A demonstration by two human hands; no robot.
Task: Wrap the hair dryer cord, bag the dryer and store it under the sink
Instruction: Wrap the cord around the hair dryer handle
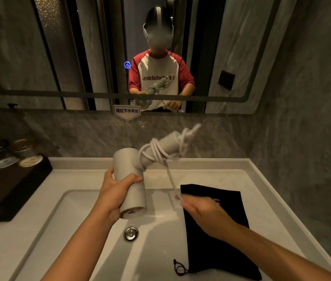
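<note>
A pale grey hair dryer (129, 169) is held above the sink, its barrel pointing toward me and its handle tilted up to the right. My left hand (114, 191) grips the barrel. Several turns of the white cord (156, 154) lie around the handle. One strand runs down from the handle to my right hand (198, 207), which pinches it; that hand is blurred. A black drawstring bag (221, 240) lies flat on the right side of the sink, under my right hand.
The white sink basin (75, 230) has a chrome drain plug (131, 233) in the middle. A dark wooden tray (8, 187) with glass jars stands at the left. A mirror (39, 57) covers the wall ahead, and a grey stone wall closes the right side.
</note>
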